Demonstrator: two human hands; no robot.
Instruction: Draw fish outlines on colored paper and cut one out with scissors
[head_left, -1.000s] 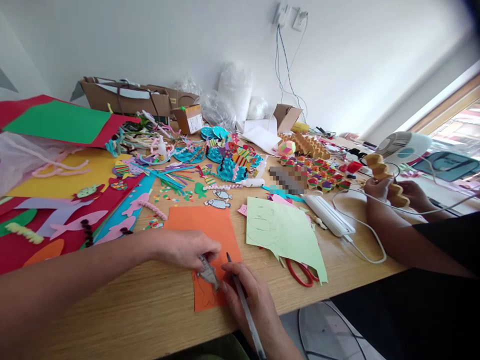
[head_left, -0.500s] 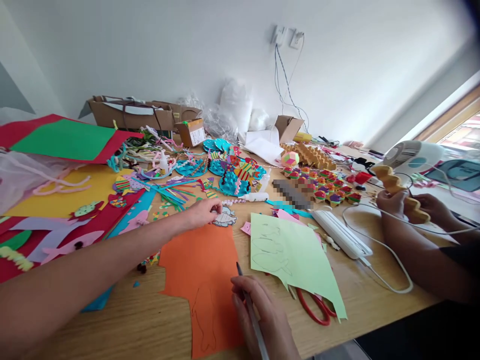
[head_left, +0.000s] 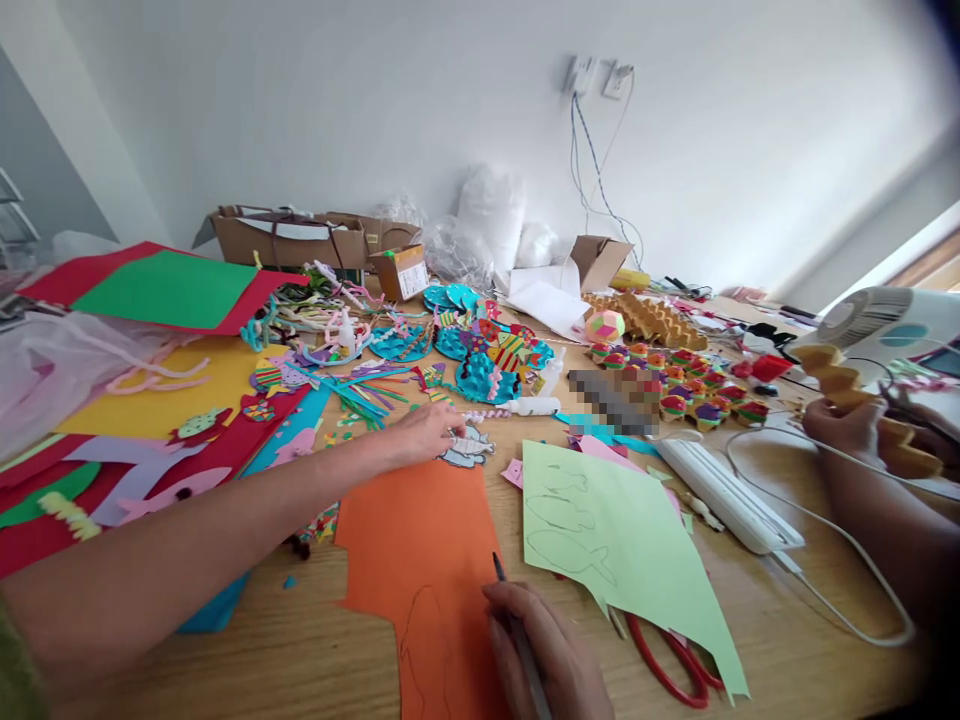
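My left hand (head_left: 429, 433) reaches across to a small grey-blue paper cutout (head_left: 469, 449) with drawn lines, just beyond the far edge of an orange sheet (head_left: 420, 530). Its fingers are bent and closed at the cutout's left edge. Lower down, my right hand (head_left: 544, 650) grips a pen (head_left: 525, 655), tip pointing away over the sheet's right side. A long fish-like outline is drawn on the orange paper. To the right lies a light green sheet (head_left: 637, 560) with several fish outlines, partly covering red-handled scissors (head_left: 671, 665).
Another person's hands (head_left: 847, 430) hold an egg-carton strip (head_left: 829, 375) at right, near a white fan (head_left: 892, 320). A white power strip (head_left: 731, 495) and its cable lie nearby. Painted carton cups (head_left: 697, 385), a glue bottle (head_left: 534, 406) and coloured sheets (head_left: 165, 290) spread across the table.
The view has swung slightly left, shifting everything rightward. My left hand has come down a little closer onto the cutout. The other person's right hand now shows a dark tool at the carton strip.
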